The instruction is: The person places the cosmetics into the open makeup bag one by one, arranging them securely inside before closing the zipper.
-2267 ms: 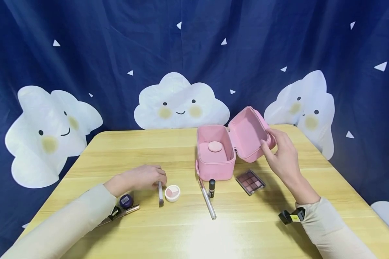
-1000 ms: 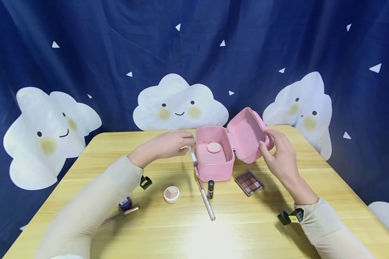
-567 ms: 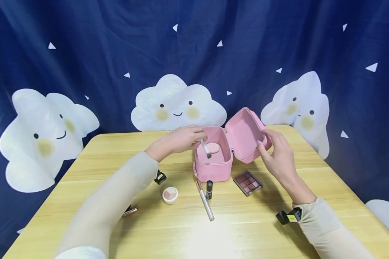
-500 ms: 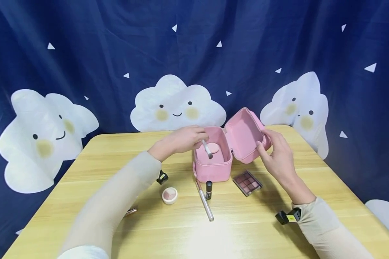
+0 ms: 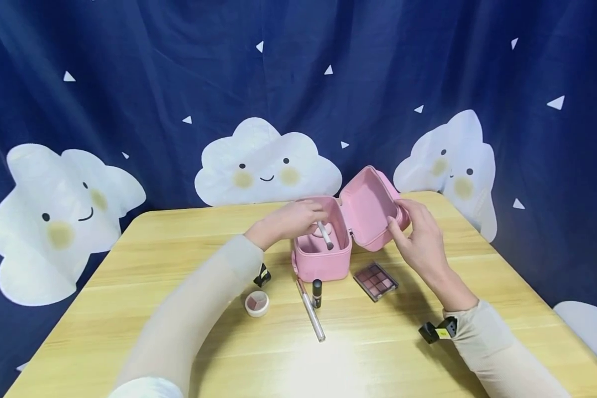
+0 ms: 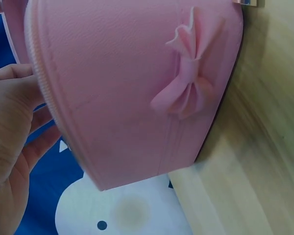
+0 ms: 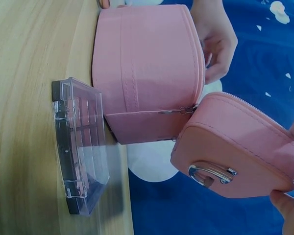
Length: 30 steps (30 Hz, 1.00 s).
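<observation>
Brush [image 5: 325, 236] in fingers [image 5: 319, 215], palette [image 5: 376, 281], tube [image 5: 317, 293] near case [image 5: 324, 267]

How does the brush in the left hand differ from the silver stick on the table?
The brush is in the left hand, at the opening of the pink box; the silver stick lies on the table. The brush's visible part is shorter than the silver stick. The brush has a dark near end, the silver stick a reddish-brown far end. Both are slim, with mostly pale shafts.
</observation>
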### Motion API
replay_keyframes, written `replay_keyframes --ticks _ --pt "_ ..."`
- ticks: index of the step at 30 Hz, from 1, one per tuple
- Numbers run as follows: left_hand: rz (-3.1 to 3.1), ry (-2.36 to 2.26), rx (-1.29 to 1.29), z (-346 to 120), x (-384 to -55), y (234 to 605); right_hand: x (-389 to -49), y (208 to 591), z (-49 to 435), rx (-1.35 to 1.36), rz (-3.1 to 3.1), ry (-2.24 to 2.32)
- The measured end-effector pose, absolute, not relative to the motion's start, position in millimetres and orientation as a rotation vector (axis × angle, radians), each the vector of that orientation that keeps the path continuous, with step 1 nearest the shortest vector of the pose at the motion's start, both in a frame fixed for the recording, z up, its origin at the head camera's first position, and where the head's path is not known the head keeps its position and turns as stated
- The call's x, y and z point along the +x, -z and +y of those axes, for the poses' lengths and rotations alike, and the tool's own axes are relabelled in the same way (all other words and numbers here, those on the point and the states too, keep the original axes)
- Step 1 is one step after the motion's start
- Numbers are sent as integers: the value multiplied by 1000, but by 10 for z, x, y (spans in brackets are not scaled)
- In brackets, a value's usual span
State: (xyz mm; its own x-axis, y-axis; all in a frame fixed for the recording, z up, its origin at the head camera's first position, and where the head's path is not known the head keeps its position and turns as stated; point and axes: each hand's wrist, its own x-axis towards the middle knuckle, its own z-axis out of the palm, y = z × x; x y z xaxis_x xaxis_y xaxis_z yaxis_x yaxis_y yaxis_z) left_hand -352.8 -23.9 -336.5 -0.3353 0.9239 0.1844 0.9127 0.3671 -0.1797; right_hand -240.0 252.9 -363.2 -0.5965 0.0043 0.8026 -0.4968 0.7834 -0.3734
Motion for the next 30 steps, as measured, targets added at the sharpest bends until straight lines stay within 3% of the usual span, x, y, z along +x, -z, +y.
replay_keyframes --ticks 30 --pt "-2504 -203 -1736 196 -3650 3621 -2386 3632 2527 363 -2113 -731"
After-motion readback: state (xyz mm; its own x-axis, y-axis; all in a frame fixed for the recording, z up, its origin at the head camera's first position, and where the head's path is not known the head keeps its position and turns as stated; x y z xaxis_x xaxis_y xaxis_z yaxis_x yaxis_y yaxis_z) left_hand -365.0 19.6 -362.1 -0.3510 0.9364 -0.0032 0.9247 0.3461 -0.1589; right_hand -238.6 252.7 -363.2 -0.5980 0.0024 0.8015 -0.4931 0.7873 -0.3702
